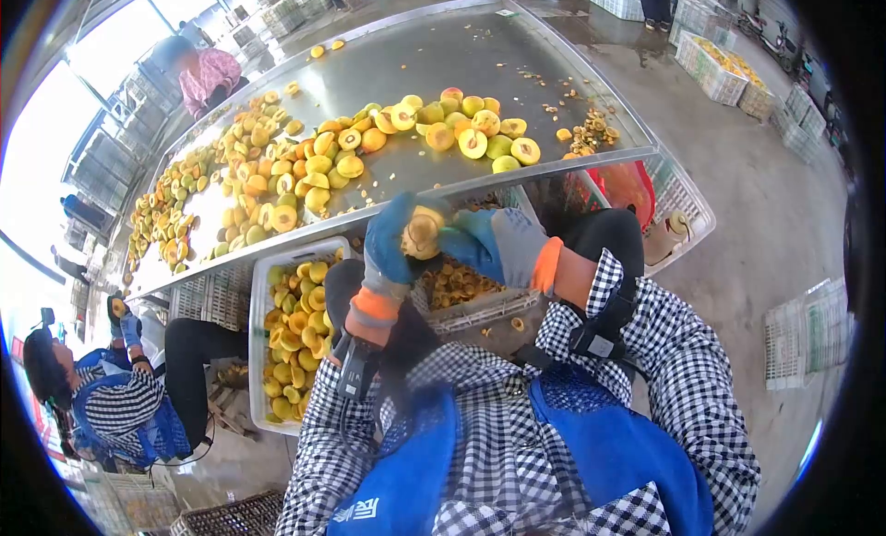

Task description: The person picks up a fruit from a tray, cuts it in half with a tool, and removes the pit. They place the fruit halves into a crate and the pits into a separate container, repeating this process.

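Both of my hands wear blue and grey gloves with orange cuffs and meet in front of the table's near edge. My left hand (389, 243) is closed around a yellow-brown fruit piece (423, 233), its cut face showing. From the right, my right hand (489, 244) presses its fingers against the same fruit; any tool in it is hidden. Just beyond them, halved and whole yellow fruits (472, 144) lie on the metal table (443, 60). Under my hands stands a crate of brown pits and scraps (460, 285).
A white crate (261, 337) of fruit halves stands left of my legs. Small scraps (595, 132) lie at the table's right end, above a red bag (628, 187). One co-worker (120, 397) sits at the left; another person (210, 74) is across the table. Stacked crates (805, 337) stand right.
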The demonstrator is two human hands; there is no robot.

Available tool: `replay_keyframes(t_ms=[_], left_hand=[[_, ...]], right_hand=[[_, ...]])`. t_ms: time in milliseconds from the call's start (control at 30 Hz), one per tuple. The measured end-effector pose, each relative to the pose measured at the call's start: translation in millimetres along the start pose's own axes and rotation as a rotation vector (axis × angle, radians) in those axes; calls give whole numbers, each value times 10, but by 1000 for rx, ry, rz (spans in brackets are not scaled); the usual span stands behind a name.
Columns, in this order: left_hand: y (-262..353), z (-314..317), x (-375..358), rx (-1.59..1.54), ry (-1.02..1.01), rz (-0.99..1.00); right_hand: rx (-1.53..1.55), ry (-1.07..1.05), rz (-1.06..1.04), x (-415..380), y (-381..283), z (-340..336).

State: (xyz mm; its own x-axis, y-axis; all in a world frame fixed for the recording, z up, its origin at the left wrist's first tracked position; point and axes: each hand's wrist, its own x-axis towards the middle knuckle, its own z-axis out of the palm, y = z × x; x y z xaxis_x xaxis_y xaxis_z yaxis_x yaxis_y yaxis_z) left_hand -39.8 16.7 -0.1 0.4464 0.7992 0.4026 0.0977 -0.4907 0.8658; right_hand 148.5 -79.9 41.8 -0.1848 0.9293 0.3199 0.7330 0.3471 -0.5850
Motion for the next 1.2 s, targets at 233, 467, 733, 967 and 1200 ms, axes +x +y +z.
replay_keyframes(t_ms=[233,467,733,967,1200], left_hand=[[377,65,-54,-401,-52,-263],[75,117,-16,113,-106,89],[-38,191,4,-58,-190,-45],[116,363,-242,-223,177,-85],[557,199,-421,-66,-237,-264]], right_hand=[[-61,-63,11,-25,-68,-68],[357,-121,157,-183,73,273],[713,-102,260,-266,289,723],[876,-40,343,-423,94,871],[1055,-412,660,-644,-349,238]])
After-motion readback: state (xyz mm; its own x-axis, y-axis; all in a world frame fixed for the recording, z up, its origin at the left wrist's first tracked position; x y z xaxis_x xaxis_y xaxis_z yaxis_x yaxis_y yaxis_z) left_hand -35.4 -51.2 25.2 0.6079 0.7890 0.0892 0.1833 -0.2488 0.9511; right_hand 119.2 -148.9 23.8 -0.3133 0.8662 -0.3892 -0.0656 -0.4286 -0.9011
